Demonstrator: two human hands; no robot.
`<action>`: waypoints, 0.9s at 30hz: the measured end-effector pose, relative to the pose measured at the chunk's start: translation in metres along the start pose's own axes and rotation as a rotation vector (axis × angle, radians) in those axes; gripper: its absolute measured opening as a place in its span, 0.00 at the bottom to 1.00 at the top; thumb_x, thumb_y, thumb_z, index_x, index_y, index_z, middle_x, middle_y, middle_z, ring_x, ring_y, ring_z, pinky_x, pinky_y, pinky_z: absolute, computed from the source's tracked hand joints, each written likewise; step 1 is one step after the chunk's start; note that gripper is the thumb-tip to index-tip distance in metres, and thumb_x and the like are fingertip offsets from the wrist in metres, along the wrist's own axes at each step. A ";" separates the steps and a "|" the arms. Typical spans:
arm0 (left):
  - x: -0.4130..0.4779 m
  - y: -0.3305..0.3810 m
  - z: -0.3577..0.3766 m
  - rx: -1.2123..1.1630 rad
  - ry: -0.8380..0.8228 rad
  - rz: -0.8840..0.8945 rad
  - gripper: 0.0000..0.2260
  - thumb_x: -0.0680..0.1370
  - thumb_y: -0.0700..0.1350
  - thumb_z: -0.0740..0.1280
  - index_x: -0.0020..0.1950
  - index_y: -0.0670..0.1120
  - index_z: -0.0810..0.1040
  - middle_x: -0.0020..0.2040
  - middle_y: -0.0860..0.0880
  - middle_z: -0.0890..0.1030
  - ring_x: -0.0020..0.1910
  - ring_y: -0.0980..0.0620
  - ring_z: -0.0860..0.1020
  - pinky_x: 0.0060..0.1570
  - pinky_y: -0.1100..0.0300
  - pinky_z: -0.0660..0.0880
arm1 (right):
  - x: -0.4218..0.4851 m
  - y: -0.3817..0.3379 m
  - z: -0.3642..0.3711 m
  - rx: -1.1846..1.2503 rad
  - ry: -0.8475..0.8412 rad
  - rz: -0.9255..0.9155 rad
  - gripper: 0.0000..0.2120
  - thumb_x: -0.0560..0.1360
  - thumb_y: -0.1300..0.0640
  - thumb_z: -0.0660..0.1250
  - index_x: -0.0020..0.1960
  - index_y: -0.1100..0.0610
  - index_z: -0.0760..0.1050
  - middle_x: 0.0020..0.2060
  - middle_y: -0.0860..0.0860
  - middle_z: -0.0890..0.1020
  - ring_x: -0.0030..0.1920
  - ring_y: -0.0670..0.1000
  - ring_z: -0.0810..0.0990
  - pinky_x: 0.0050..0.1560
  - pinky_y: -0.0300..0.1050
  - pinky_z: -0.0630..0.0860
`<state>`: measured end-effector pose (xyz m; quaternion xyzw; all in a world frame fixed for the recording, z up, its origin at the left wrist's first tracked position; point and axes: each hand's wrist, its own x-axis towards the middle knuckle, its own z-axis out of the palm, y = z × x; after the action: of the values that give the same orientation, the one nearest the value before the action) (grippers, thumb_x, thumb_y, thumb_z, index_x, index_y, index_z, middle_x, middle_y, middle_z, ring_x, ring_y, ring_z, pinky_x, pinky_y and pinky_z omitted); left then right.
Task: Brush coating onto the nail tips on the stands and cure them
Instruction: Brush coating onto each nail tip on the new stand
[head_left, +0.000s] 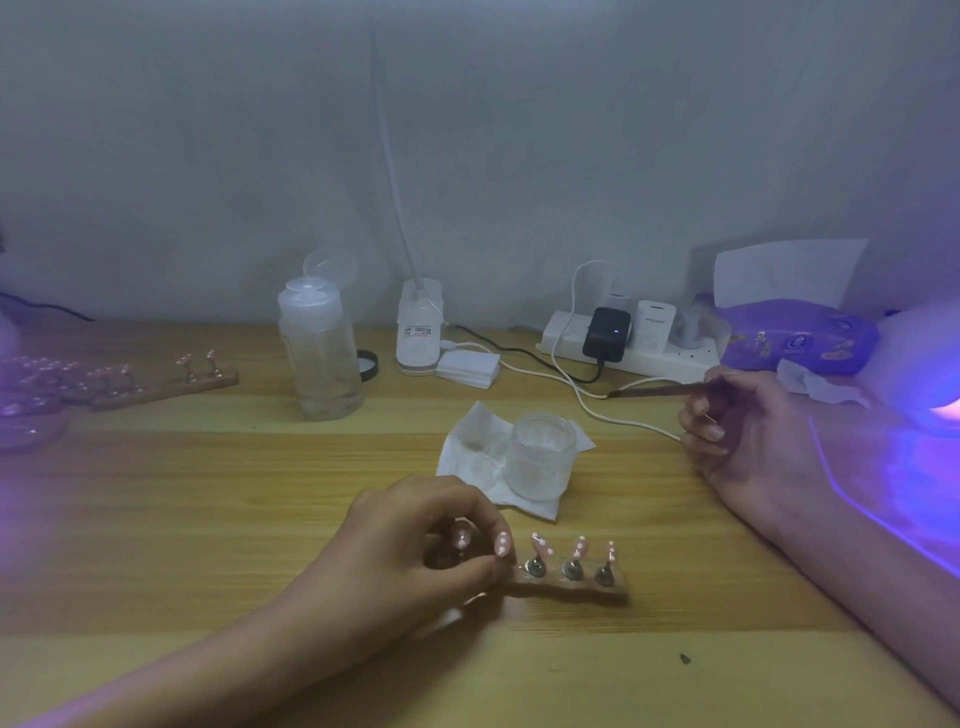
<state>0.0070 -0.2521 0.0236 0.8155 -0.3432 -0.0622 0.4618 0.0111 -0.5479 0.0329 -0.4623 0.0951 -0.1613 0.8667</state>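
At the near edge of the table my left hand (415, 540) pinches the left end of the wooden stand (571, 584). I judge it best to pin it flat and load the brush lightly. The pink nail tips (540, 545) stand upright just right of those fingers. The jar (540, 452) sits beyond, between both hands. The brush (654, 389) is gripped in my right hand (743, 431), well apart from the stand. The glowing lamp (924, 374) lies farthest right.

Pink white-dotted nail tips (540, 545) are set upright on a wooden stand (571, 588) gripped by the left hand (415, 545).
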 end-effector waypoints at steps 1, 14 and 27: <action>0.000 -0.001 0.000 0.003 -0.001 -0.010 0.04 0.69 0.53 0.74 0.41 0.56 0.82 0.40 0.51 0.81 0.40 0.52 0.78 0.47 0.53 0.78 | 0.000 0.000 0.000 0.003 0.000 0.001 0.12 0.79 0.58 0.55 0.38 0.53 0.69 0.25 0.48 0.72 0.22 0.44 0.65 0.20 0.33 0.60; 0.002 0.002 -0.004 0.152 -0.078 0.015 0.12 0.70 0.49 0.79 0.49 0.59 0.81 0.50 0.61 0.81 0.53 0.57 0.76 0.55 0.57 0.72 | -0.001 0.000 0.002 -0.048 -0.021 0.006 0.12 0.80 0.56 0.54 0.38 0.52 0.68 0.25 0.48 0.72 0.23 0.44 0.66 0.21 0.33 0.61; 0.009 0.004 0.007 0.139 -0.058 0.039 0.08 0.71 0.45 0.77 0.46 0.57 0.83 0.42 0.63 0.81 0.41 0.59 0.77 0.39 0.71 0.67 | -0.001 0.001 0.002 -0.070 -0.031 0.015 0.13 0.81 0.56 0.55 0.38 0.53 0.69 0.25 0.48 0.72 0.23 0.44 0.66 0.21 0.33 0.62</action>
<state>0.0091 -0.2637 0.0247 0.8367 -0.3758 -0.0527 0.3949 0.0111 -0.5462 0.0333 -0.4943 0.0907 -0.1441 0.8525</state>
